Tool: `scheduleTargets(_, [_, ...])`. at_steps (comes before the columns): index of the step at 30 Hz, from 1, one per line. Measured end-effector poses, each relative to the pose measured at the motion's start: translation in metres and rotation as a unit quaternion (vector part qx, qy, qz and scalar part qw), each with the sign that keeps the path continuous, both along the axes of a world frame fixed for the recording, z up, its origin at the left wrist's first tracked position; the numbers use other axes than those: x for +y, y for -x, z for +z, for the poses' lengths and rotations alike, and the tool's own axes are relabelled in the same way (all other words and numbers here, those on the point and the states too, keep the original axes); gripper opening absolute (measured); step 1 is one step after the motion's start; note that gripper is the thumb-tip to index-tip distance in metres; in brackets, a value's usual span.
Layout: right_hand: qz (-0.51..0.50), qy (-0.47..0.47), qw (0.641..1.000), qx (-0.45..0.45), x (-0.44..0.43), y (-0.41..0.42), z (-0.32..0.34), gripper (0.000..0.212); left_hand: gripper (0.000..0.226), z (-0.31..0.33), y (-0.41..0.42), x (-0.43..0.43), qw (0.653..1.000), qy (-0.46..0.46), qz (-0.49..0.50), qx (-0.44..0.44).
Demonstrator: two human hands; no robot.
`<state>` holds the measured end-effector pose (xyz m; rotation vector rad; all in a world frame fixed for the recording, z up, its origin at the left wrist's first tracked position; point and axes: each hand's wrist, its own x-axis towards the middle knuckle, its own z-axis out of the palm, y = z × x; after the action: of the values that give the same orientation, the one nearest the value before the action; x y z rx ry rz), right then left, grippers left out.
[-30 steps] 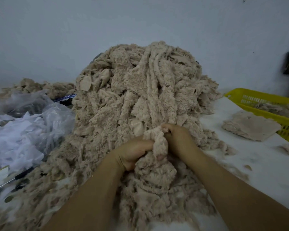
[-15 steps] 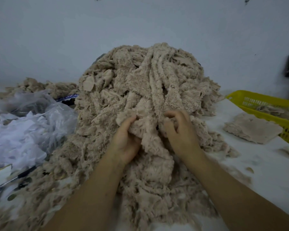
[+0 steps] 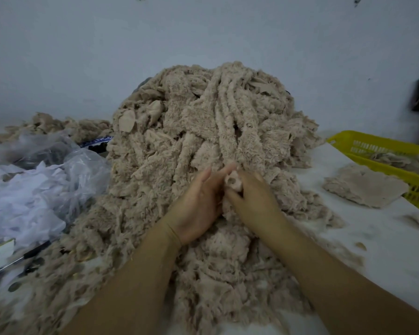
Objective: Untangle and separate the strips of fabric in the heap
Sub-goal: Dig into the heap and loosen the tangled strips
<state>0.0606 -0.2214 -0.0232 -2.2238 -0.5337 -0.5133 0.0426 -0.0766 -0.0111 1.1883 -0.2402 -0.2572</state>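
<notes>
A tall heap of beige fluffy fabric strips [image 3: 203,122] fills the middle of the white table, with long strips running down from its top. Both my hands meet at the heap's front. My right hand [image 3: 252,197] has its fingers curled round a small bunched end of a strip [image 3: 234,181]. My left hand [image 3: 198,201] lies beside it with fingers extended, their tips touching the same bunch. Loose strips spread below my forearms toward the near edge.
A yellow plastic basket [image 3: 377,151] with some beige pieces stands at the right, a flat beige piece [image 3: 363,187] in front of it. Clear plastic bags with white material [image 3: 34,189] lie at the left, scissors [image 3: 15,259] below them. A smaller beige pile [image 3: 58,124] sits far left.
Both hands have come together lower on the heap. The right hand closed round a small strip end, and the left hand let go of the wide fold and straightened its fingers.
</notes>
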Motion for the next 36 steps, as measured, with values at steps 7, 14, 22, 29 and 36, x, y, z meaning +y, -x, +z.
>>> scheduleTargets(7, [0.115,-0.492,0.801,0.322,-0.005,-0.004,0.011,0.030,0.058,-0.004,-0.006,0.004,0.996,-0.050,0.066,0.013])
scheduleTargets(14, [0.126,-0.461,0.823,0.308,-0.009,-0.001,0.013,0.019,0.051,-0.012,0.000,-0.006,0.981,-0.170,0.087,-0.028])
scheduleTargets(22, [0.122,-0.382,0.880,0.256,-0.008,0.003,0.011,0.021,0.076,-0.006,0.001,0.000,0.993,-0.042,0.104,0.035])
scheduleTargets(29, [-0.069,-0.293,0.931,0.205,-0.012,-0.001,0.010,0.042,0.019,0.001,0.004,-0.004,0.991,-0.013,0.118,0.066])
scheduleTargets(36, [-0.050,-0.339,0.915,0.213,-0.025,-0.002,0.009,0.063,0.032,0.003,-0.003,0.016,0.949,0.177,0.229,0.123])
